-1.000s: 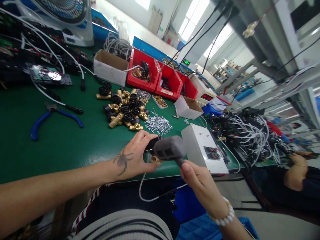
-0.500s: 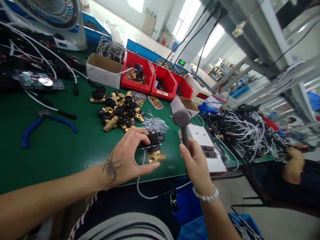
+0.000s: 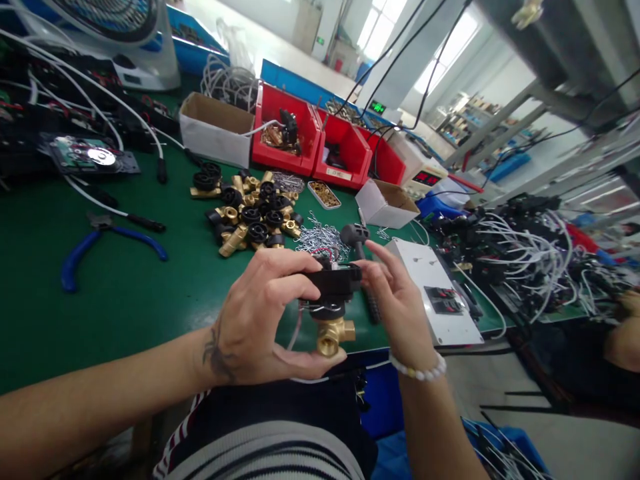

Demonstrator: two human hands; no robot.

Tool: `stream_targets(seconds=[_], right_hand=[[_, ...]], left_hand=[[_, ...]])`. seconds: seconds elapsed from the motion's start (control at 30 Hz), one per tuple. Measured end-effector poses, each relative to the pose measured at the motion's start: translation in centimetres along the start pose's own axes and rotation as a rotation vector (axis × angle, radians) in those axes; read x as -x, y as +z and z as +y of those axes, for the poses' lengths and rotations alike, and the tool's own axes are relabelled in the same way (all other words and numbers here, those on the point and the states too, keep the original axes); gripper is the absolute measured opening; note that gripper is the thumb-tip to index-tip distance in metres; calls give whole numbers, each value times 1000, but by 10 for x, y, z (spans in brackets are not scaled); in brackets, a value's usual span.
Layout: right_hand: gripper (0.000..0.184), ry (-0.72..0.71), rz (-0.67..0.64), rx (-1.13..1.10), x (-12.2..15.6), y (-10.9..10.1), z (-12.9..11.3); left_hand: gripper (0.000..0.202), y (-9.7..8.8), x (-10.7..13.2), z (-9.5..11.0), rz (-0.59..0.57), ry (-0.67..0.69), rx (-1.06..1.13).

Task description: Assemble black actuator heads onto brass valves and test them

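Above the near edge of the green desk, the left hand is clamped on a brass valve with a black cap. The right hand, fingers spread, touches the cap's right end. A grey mallet lies just behind.

Valve before valve heap (pliers left); bins behind.
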State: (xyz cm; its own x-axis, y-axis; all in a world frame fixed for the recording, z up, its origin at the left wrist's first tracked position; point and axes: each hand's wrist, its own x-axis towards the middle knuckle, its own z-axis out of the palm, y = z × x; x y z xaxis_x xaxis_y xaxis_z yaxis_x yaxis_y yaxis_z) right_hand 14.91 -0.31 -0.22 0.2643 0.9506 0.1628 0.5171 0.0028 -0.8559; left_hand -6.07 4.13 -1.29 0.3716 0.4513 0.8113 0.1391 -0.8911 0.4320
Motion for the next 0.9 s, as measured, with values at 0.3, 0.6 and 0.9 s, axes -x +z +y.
stream_targets(seconds=[0.3,0.6,0.9], right_hand=[[67,131,-292,-638,29,24,-35],[50,164,-167,-642,32,38,-37],[49,202,-118,-747,29,45,-32]], left_hand=[[46,4,5,0,-19,31,-94],[41,6,9,1,-33,24,-106],[43,13,11,-7,-15,72,-103]])
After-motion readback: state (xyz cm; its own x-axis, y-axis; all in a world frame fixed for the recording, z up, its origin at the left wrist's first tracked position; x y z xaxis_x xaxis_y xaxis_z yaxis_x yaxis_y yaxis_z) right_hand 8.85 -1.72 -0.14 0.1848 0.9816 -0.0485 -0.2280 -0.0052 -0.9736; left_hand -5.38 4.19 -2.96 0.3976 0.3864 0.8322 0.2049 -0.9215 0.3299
